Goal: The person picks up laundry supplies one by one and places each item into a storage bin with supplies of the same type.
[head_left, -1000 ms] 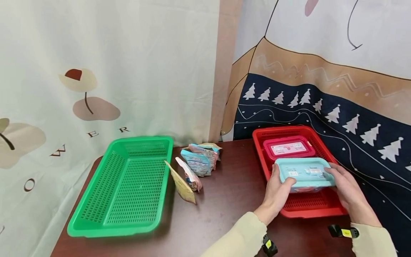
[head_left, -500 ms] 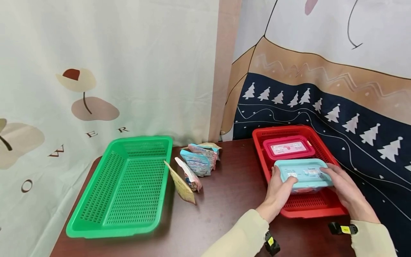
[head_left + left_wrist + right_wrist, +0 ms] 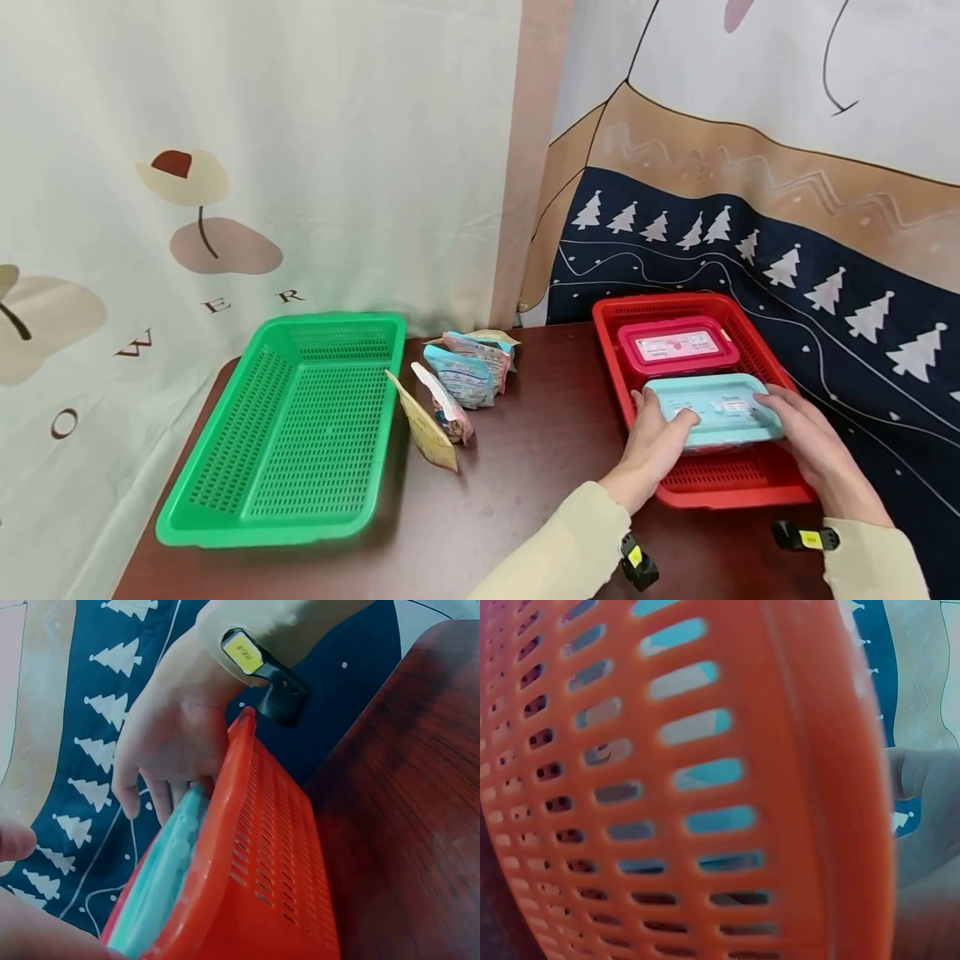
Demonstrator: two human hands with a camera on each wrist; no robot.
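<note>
A plastic box with a light-blue lid (image 3: 716, 404) sits low inside the red basket (image 3: 735, 498), toward its near half, in the head view. My left hand (image 3: 651, 446) grips the box's left end, thumb on the lid. At the other end my right hand (image 3: 816, 450) holds it with the fingers over the lid's edge. Behind it lies a similar box with a deep-pink lid (image 3: 678, 344). The left wrist view shows the light-blue lid (image 3: 161, 877) just inside the basket's wall. The box's underside is hidden, so I cannot tell whether it touches the basket floor.
A green basket (image 3: 315, 442) stands on the left of the dark wooden table (image 3: 525, 492). Several small pouches stand between the baskets, including a yellow pouch (image 3: 426, 429) and a blue one (image 3: 459, 377). A printed curtain (image 3: 375, 167) hangs behind.
Both hands have lowered the light-blue-lidded box slightly into the red basket, and less of its side shows. The head view has shifted a little. The pouches and the pink-lidded box stay put.
</note>
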